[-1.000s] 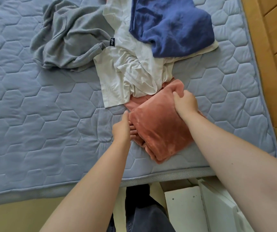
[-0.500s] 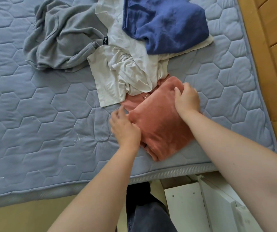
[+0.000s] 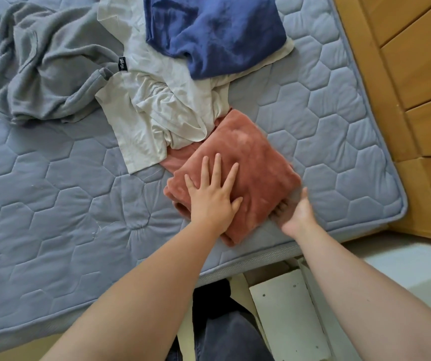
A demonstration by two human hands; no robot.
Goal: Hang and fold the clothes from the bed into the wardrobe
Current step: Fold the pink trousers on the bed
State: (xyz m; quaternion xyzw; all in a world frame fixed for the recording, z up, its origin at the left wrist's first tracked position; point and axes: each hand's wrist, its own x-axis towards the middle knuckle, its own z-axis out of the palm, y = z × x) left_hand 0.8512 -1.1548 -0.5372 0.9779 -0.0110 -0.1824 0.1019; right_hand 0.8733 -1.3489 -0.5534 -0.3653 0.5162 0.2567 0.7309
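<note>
Item 1. Grey garment (image 3: 45, 71): crumpled, lying well up and to the left of the left hand, on the bed.

Item 2. Bed (image 3: 53, 191): blue-grey quilted cover with a hexagon pattern. It lies under both hands and under all the clothes.

Item 3. Cream garment (image 3: 162, 100): rumpled, just above the left hand's fingertips. Its lower edge overlaps the far corner of the pink garment. A small black label (image 3: 122, 65) sits at its upper left, touching the grey garment.

Item 4. Blue garment (image 3: 217, 32): bunched, well above both hands, lying on top of the cream garment.

Item 5. Left hand (image 3: 210, 199): palm down, fingers (image 3: 218, 165) straight and spread, pressing flat on the near left part of the pink garment. It grips nothing.

Item 6. Pink garment (image 3: 256, 162): folded into a thick, roughly square bundle, lying on the bed near its front edge, between the two hands and under the left palm.

Item 7. Right hand (image 3: 296, 212): at the near right edge of the pink garment, touching it. The hand is blurred, and whether its fingers hold the fabric cannot be told.

Item 8. Dark trousers (image 3: 230, 334): below the hands, between the forearms, off the bed.

Item 9. White board (image 3: 287, 316): below the right hand, beside the trousers, under the bed's front edge.

Item 10. Wooden boards (image 3: 417, 61): well to the right of the right hand, past the bed's side edge.
</note>
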